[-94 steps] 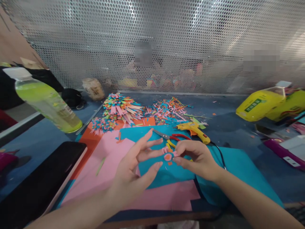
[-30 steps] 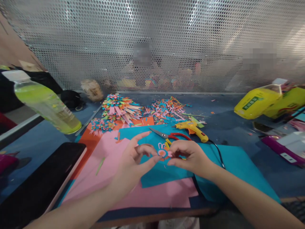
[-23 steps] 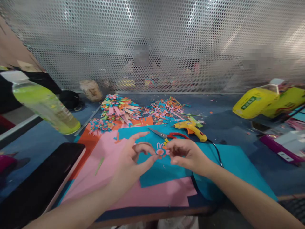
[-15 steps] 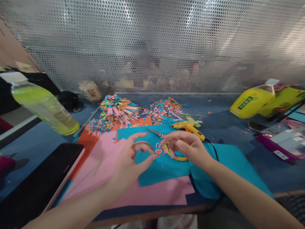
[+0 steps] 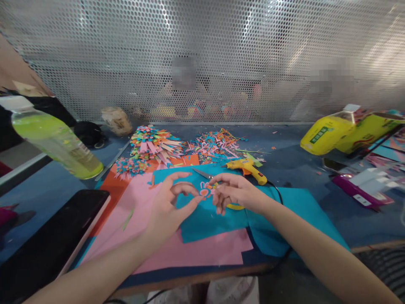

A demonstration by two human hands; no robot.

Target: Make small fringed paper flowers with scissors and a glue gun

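A small pink and orange paper cut-out [image 5: 204, 192] with two ear-like loops is held up over the blue paper sheet [image 5: 202, 221]. Thumb and fingertips of my left hand [image 5: 172, 198] pinch its left edge. My right hand [image 5: 236, 192] has curled fingers closed at its right side, partly covering it. Beneath the hands lie scissors, with a metal blade [image 5: 202, 173] and a yellow handle [image 5: 236, 207] showing; the rest is hidden. A yellow hot glue gun [image 5: 248, 168] rests just beyond my right hand.
Pink paper [image 5: 215, 251] lies along the front. Colourful paper-strip pieces [image 5: 155, 145] and a pile of scraps [image 5: 215, 143] stand behind. Left are a phone [image 5: 57, 236] and a green drink bottle [image 5: 57, 139]; right, a yellow bottle [image 5: 322, 135] and a purple object [image 5: 357, 192]. A perforated metal panel [image 5: 221, 50] closes the back.
My right hand has moved in against the cut-out, its fingers closing nearer to the left hand's fingertips. The whole view has shifted slightly.
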